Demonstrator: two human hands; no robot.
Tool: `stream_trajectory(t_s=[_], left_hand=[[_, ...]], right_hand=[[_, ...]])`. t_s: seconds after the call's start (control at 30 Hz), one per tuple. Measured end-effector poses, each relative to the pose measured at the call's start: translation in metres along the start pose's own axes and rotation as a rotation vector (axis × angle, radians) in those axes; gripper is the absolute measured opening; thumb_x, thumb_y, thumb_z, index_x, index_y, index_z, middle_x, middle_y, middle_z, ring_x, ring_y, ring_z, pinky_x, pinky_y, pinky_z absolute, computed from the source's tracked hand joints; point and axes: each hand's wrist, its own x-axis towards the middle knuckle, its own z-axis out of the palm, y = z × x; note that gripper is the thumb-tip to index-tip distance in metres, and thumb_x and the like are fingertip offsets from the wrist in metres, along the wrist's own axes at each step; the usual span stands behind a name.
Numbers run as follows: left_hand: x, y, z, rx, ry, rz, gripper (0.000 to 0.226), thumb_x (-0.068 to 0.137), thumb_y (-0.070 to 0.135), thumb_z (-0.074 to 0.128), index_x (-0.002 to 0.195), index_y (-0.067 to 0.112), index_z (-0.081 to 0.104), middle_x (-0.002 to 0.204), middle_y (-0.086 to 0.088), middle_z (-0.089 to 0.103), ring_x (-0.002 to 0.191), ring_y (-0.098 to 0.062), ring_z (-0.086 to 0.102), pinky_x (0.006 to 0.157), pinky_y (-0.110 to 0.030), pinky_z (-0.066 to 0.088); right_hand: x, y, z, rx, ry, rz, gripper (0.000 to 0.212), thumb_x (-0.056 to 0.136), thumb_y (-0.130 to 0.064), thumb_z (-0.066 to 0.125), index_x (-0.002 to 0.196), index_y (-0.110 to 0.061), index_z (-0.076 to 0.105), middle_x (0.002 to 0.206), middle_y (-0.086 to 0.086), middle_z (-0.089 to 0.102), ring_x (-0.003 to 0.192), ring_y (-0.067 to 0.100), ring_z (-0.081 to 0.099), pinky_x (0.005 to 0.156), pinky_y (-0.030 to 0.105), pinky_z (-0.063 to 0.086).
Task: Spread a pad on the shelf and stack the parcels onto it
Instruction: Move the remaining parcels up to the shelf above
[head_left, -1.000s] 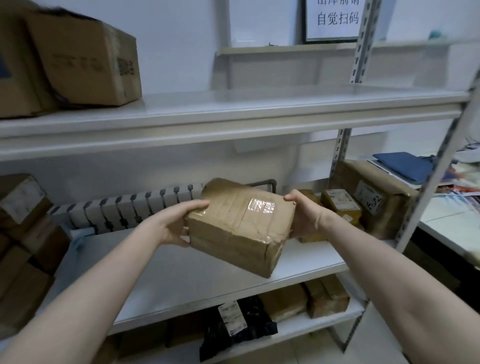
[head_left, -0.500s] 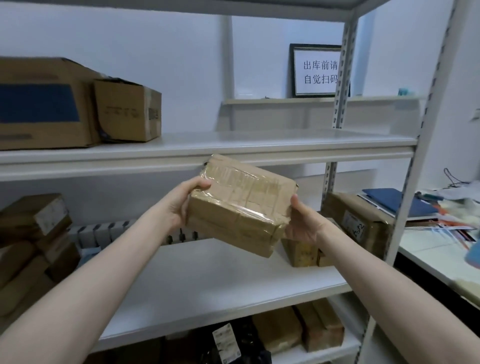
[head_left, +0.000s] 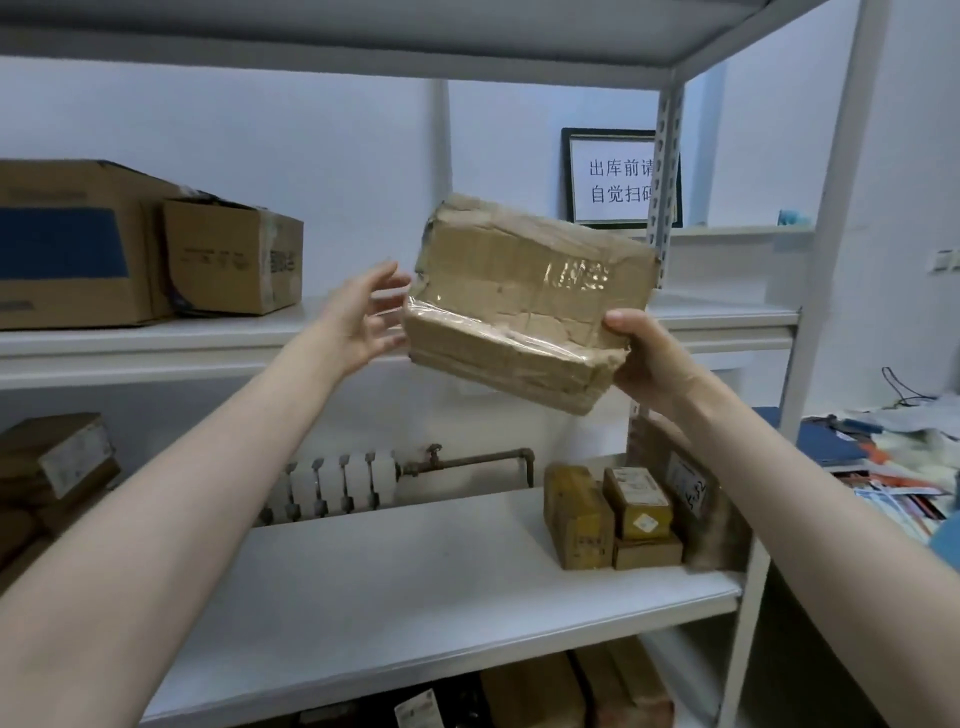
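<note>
A white metal shelving unit (head_left: 670, 156) carries several white boards; on the upper board (head_left: 208, 332), at its left end, a large cardboard box with a blue panel (head_left: 67, 249) stands touching a smaller box with loose top flaps (head_left: 234, 260). The middle board (head_left: 415, 597) bears a stack of brown boxes (head_left: 52, 467) at its left edge, and at its right end a cluster of small yellowish boxes (head_left: 608, 514) just beside a larger labelled brown parcel (head_left: 701, 504). More brown parcels (head_left: 530, 696) lie on the lowest board (head_left: 675, 665), only partly in view.
</note>
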Motion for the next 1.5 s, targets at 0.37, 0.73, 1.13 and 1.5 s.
stream_trajectory(t_s=[0.37,0.73,1.13,1.5], left_hand=[[0.044,-0.009,-0.028,1.551,0.312,0.14,0.045,0.078,0.064,0.05,0.094,0.026,0.068,0.098,0.005,0.069,0.097,-0.022,0.061,0.094,-0.044,0.045],[0.05,-0.006,-0.028,1.55,0.346,0.129,0.044,0.072,0.063,0.058,0.076,0.02,0.067,0.082,0.004,0.068,0.089,-0.021,0.061,0.097,-0.046,0.04],[0.053,-0.007,-0.03,1.581,0.337,0.14,0.05,0.076,0.066,0.057,0.099,0.023,0.068,0.1,0.004,0.068,0.105,-0.024,0.058,0.098,-0.045,0.039],[0.053,-0.01,-0.016,1.566,0.329,0.105,0.053,0.08,0.057,0.055,0.117,0.019,0.059,0.121,-0.002,0.061,0.117,-0.027,0.052,0.1,-0.045,0.035]], right_hand=[[0.116,-0.024,0.1,-0.716,0.682,-0.278,0.101,0.055,-0.048,0.078,0.136,-0.025,0.023,0.133,0.0,0.039,0.114,0.02,0.048,0.093,0.037,0.043],[0.174,0.009,0.142,-1.209,0.348,-0.101,0.124,0.056,-0.061,0.08,0.147,-0.032,0.001,0.135,0.013,0.03,0.119,0.04,0.049,0.085,0.044,0.047],[0.178,0.018,0.132,-1.244,0.373,-0.156,0.119,0.066,-0.047,0.08,0.149,-0.033,-0.004,0.128,0.014,0.038,0.112,0.039,0.052,0.082,0.043,0.051],[0.164,0.01,0.13,-1.259,0.461,-0.219,0.088,0.078,-0.035,0.068,0.145,-0.018,0.014,0.131,0.014,0.031,0.118,0.036,0.044,0.077,0.038,0.043]])
